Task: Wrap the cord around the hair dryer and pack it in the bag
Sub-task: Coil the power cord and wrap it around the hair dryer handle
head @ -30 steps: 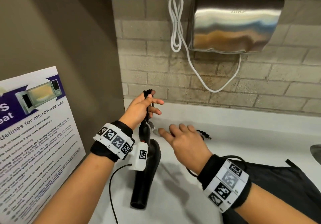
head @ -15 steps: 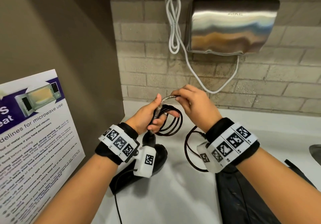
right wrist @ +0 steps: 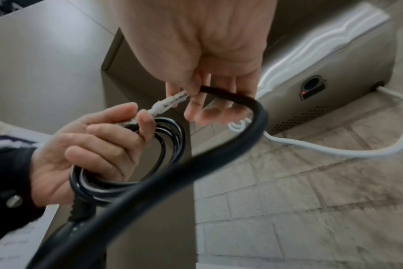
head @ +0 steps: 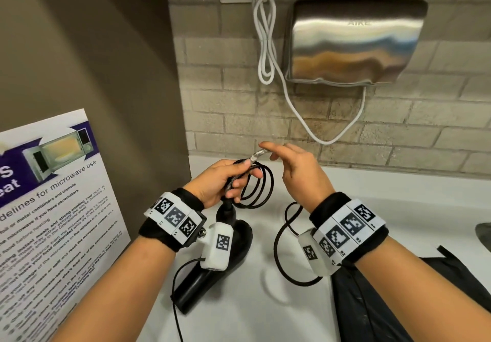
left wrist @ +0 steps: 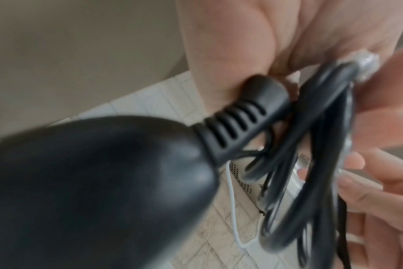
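Nearest, the black bag [head: 398, 302] lies flat at the right while the hair dryer [head: 210, 270] hangs low at the left. Further out, her left hand [head: 220, 182] clamps the coiled cord [head: 259, 185], and her right hand [head: 300, 171] pinches the free length. She'd best keep that line taut and lay each turn snug beside the last, I reckon.

Cord coiled between two hands

The left hand [right wrist: 85, 151] grips black cord [right wrist: 219, 145] loops; the right hand [right wrist: 203, 60] pinches a taped stretch [right wrist: 170, 102] beside a steel hand dryer [right wrist: 329, 72].
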